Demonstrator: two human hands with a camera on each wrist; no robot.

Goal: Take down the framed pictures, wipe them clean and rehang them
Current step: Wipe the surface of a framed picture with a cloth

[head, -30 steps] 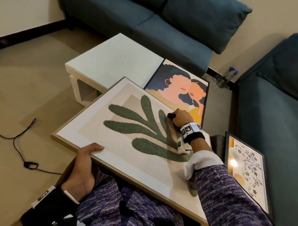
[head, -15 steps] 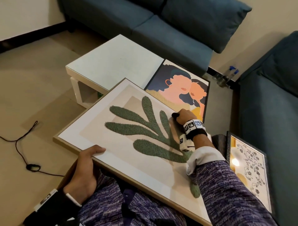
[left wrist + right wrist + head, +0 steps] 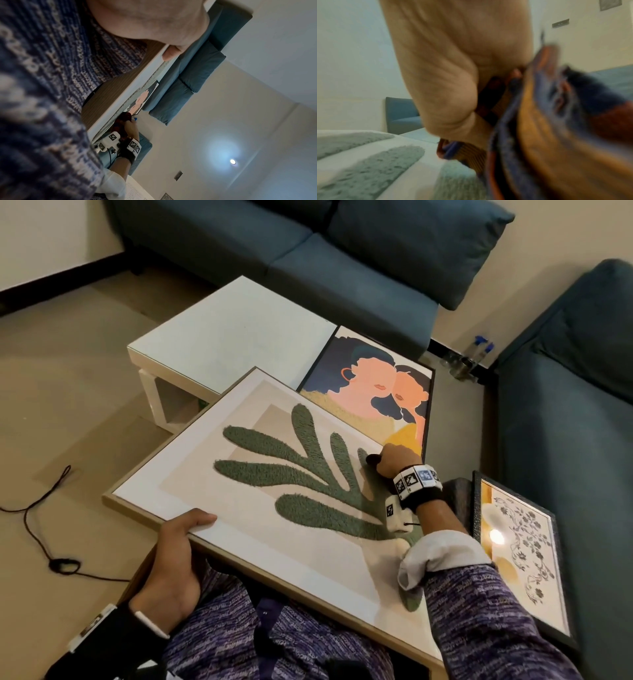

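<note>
A large wood-framed picture of green leaves [image 3: 260, 494] lies tilted across my lap. My left hand [image 3: 174, 556] grips its near left edge, thumb on top of the white border [image 3: 169, 54]. My right hand [image 3: 390, 462] is curled round a bunched striped cloth [image 3: 539, 121] and presses it on the picture near its far right edge. Only a dark tip of the cloth [image 3: 371, 459] shows in the head view. A black-framed picture of two faces [image 3: 370, 392] leans behind the leaf picture. A dark-framed floral picture [image 3: 520, 546] lies on the sofa at my right.
A white low table [image 3: 233, 337] stands ahead, with blue sofas [image 3: 342, 251] behind it and at the right [image 3: 565, 405]. Spray bottles [image 3: 476, 354] stand on the floor in the corner. A black cable [image 3: 44, 525] trails over the floor at the left.
My right hand has slid the cloth away from me and to the right across the leaf picture. The left hand keeps its grip on the frame edge.
</note>
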